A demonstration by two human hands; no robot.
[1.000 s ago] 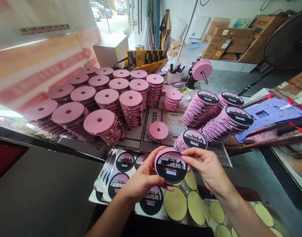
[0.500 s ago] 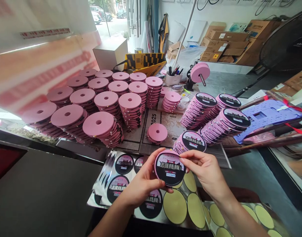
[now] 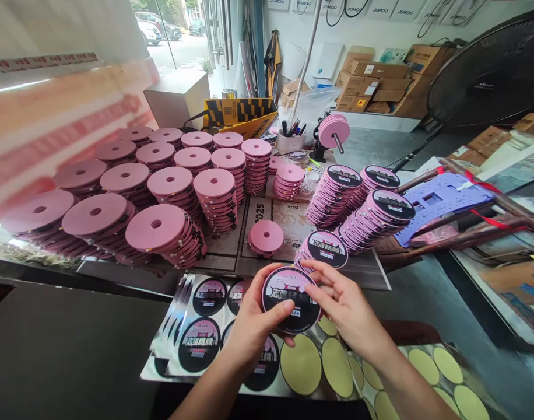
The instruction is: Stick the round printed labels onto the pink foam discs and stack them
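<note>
Both of my hands hold one pink spool (image 3: 290, 297) with a round black label on its face, just above the sticker sheets (image 3: 206, 326). My left hand (image 3: 253, 332) grips its left and lower edge, thumb on the label. My right hand (image 3: 343, 306) holds the right edge, fingers curled and pressing on the label. Directly behind the spool leans a short stack of labelled spools (image 3: 322, 248). A small pile of plain pink spools (image 3: 266, 236) lies a little further back.
Many stacks of plain pink spools (image 3: 162, 186) fill the left of the table. Leaning rows of labelled spools (image 3: 363, 204) stand at the right, beside a purple plastic plate (image 3: 442, 198). A pen cup (image 3: 288, 140), a spool holder (image 3: 333, 131), cardboard boxes (image 3: 380, 81) and a fan (image 3: 489, 76) lie beyond.
The held spool sank slightly and shifted left in view as the camera turned right. My right fingers slid further over the label face.
</note>
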